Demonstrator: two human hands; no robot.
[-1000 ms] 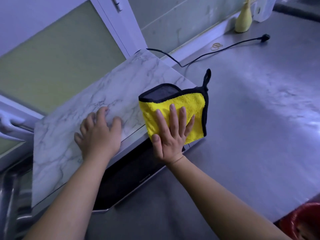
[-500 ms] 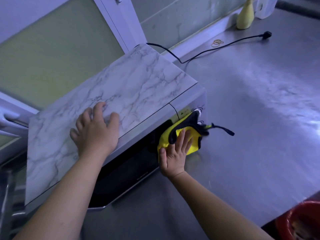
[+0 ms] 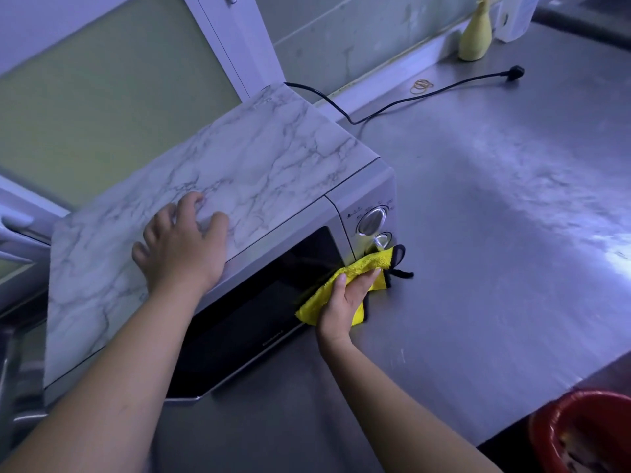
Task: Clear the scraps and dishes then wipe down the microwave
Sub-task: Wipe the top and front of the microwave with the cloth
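A silver microwave (image 3: 239, 172) with a marble-patterned top and a dark glass door (image 3: 266, 312) stands on the steel counter (image 3: 495, 233), its door closed. My left hand (image 3: 181, 247) rests on the top near the front edge, fingers slightly bent. My right hand (image 3: 345, 302) presses a yellow cloth (image 3: 365, 266) with black trim against the lower right of the front, where the door meets the control panel. Two dials (image 3: 372, 218) sit just above the cloth.
The microwave's black cord (image 3: 392, 107) lies unplugged across the counter behind it, beside some rubber bands (image 3: 421, 86). A yellow bottle (image 3: 474, 35) stands at the back wall. A red bowl (image 3: 580, 431) sits below the counter's near right edge. Windows are on the left.
My right hand slid the cloth off the microwave's top, down over the front edge, to the lower front by the dials. My left hand stayed on the top.
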